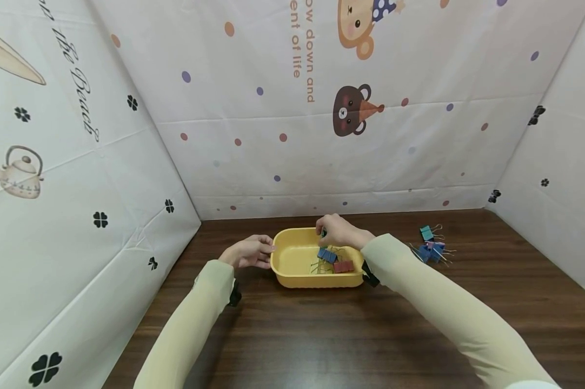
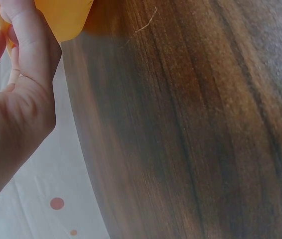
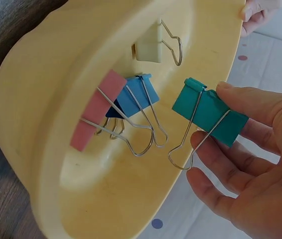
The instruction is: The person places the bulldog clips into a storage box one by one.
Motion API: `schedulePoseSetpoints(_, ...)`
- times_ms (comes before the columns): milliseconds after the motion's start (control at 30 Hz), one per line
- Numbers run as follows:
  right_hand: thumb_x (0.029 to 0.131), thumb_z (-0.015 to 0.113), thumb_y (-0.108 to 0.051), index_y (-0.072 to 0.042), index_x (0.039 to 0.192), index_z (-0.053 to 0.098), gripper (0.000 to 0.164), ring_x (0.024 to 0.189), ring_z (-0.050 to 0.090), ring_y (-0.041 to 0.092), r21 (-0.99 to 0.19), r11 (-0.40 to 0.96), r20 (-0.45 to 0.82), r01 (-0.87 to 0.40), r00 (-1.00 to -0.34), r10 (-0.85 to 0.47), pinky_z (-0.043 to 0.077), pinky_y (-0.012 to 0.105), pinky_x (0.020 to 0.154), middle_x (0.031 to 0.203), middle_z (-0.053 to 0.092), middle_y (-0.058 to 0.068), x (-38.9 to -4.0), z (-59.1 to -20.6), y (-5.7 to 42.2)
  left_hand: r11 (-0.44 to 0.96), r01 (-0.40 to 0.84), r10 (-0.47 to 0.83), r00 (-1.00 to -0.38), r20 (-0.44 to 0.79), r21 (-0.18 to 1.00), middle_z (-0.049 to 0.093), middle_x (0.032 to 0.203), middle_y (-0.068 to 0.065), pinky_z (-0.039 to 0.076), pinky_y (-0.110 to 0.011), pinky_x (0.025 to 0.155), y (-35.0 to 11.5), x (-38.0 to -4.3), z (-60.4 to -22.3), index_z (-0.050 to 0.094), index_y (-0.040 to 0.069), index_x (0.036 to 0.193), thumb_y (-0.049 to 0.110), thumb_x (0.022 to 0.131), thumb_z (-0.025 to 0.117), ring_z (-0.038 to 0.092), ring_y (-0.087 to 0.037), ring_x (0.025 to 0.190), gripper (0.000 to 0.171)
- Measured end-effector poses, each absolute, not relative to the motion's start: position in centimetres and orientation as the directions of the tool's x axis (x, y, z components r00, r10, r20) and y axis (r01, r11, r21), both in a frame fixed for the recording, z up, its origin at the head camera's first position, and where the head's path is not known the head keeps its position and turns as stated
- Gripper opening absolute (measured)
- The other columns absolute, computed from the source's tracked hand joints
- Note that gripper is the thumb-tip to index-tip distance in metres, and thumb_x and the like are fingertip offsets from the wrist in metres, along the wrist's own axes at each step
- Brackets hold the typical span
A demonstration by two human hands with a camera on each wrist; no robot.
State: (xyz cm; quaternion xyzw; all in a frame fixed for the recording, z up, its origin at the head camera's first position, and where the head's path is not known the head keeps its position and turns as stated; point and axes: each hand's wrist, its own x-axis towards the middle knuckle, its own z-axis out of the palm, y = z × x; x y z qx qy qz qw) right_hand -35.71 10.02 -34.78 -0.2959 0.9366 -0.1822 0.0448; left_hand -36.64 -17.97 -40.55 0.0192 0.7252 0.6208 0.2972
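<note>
Green metal shows at the fingertips of the right hand (image 1: 340, 231): the person pinches a green binder clip (image 3: 208, 113) between thumb and fingers, one end of its body tucked in the grip. From where I stand, that clip sits on the left side of the hand, above the far part of the yellow tray (image 1: 292, 258). Its long axis runs outward from the fingers towards the tray's inside, with both wire handles loose and pointing away from the palm. Nearer to me than the clip, down in the tray, lie a blue clip (image 1: 327, 255) and a red clip (image 1: 343, 266), close together; a pale clip (image 3: 150, 47) is near them. The left hand (image 1: 251, 253), farther from the green clip, holds the tray's left rim between thumb and fingers. More clips (image 1: 436, 250) lie on the worktop (image 1: 292, 335), right of the tray.
</note>
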Motion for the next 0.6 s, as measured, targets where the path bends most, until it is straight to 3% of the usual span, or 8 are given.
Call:
schedulePoseSetpoints(300, 0.086, 0.071, -0.011, -0.004, 0.101, 0.066, 0.017, 0.08, 0.058, 0.02, -0.37, 0.746, 0.045, -0.554, -0.813, -0.581, 0.05, 0.034, 0.073, 0.096, 0.065, 0.011, -35.5, -34.7, 9.6, 0.23, -0.338, 0.396, -0.824, -0.405, 0.913, 0.056, 0.086, -0.006, 0.057, -0.031, 0.065, -17.9, -36.5, -40.3, 0.047, 0.009, 0.102, 0.01, 0.099, 0.052, 0.06, -0.018, 0.069, 0.006)
schedulePoseSetpoints(600, 0.088, 0.066, -0.008, -0.001, 0.1, 0.067, 0.014, 0.085, 0.063, 0.023, -0.388, 0.718, 0.124, -0.578, -0.805, -0.581, 0.054, 0.038, 0.078, 0.097, 0.068, 0.014, -35.7, -34.1, 10.6, 0.227, -0.351, 0.386, -0.824, -0.415, 0.908, 0.056, 0.089, -0.008, 0.057, -0.031, 0.065, -17.9, -36.7, -40.5, 0.047, 0.009, 0.101, 0.011, 0.099, 0.052, 0.061, -0.019, 0.071, 0.006)
